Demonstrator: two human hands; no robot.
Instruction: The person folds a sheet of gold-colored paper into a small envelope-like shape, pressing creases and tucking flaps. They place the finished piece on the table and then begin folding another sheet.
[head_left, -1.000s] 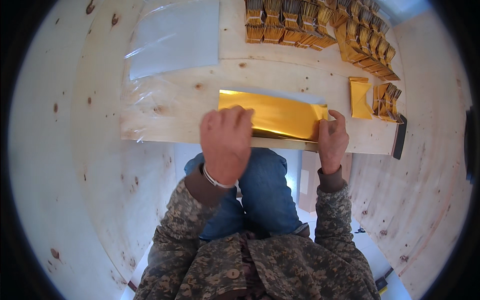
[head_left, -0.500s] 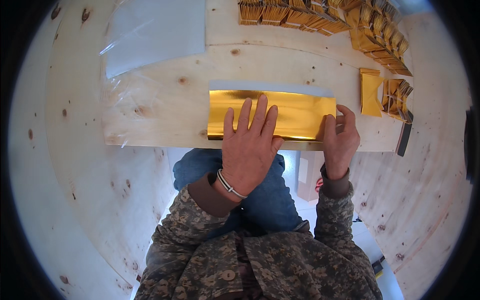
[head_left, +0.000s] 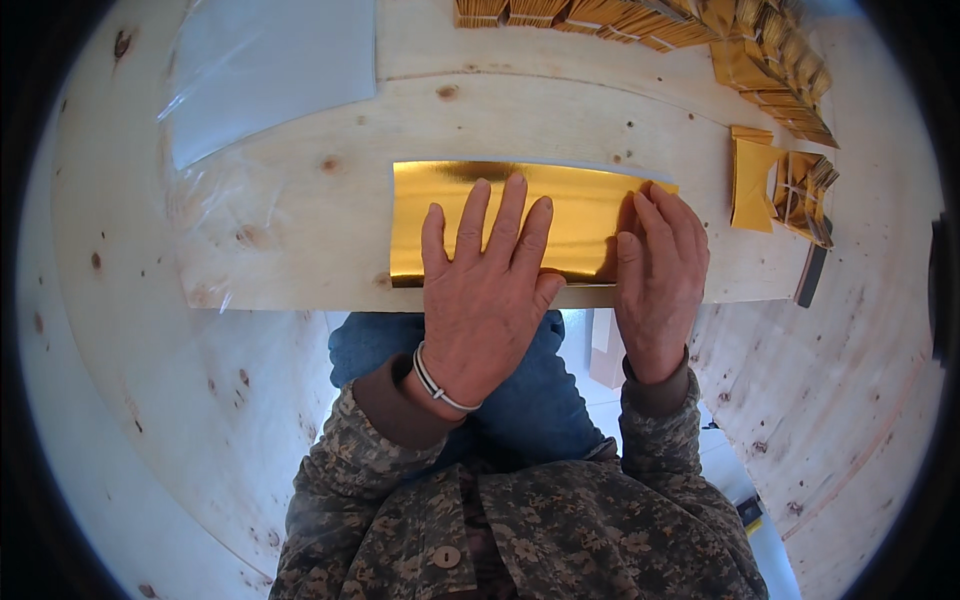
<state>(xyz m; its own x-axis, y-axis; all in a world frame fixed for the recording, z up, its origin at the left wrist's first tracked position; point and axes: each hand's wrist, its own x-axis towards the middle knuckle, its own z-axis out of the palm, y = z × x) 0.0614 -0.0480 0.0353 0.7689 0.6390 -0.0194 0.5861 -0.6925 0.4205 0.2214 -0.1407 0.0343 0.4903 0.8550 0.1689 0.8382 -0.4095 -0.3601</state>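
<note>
Left hand (head_left: 487, 300), right hand (head_left: 660, 275): fingers released, flat on glossy rectangular gold sheet (head_left: 455, 215), pale knotty wooden board (head_left: 300, 215).

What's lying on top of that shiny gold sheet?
Both hands press flat on the gold foil sheet: the left hand mid-sheet, the right hand over its right end. The foil beneath the palms is covered, so any crease there is hidden.

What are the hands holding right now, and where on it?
Nothing is gripped. The left hand presses flat on the gold sheet near its middle; the right hand presses its right end.
</note>
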